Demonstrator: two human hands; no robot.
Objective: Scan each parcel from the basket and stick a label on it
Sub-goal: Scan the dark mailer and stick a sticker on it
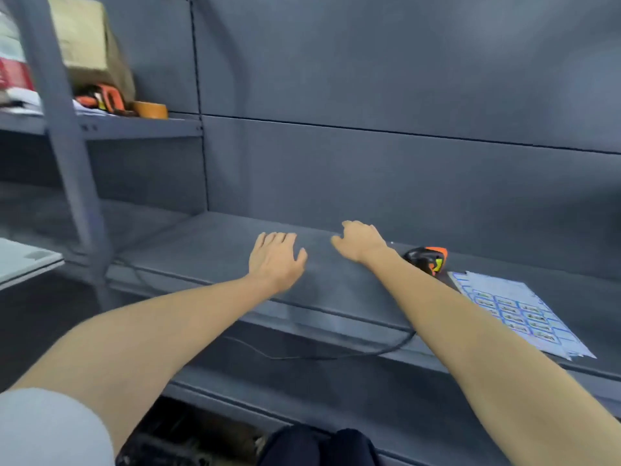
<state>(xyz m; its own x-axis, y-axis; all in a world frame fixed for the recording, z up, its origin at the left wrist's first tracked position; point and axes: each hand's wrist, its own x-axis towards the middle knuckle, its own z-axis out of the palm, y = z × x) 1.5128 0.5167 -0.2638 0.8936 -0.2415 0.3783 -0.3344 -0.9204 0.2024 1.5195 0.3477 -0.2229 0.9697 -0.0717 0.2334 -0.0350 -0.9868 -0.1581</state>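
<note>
- Reaching over the grey shelf (215,243), left hand (275,260) and right hand (361,242) hold nothing, fingers loosely spread.
- Scanner (428,258) lies just right of the right hand's wrist.
- Label sheet (517,314) lies further right, beside the forearm.
- No parcel is visible.

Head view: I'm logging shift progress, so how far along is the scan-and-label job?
Done: nothing visible; no parcel lies on the grey shelf. In hand: nothing; the left hand and right hand are open over the shelf. Left: the scanner lies untouched right of the right hand, and the label sheet beside it still holds many labels.
</note>
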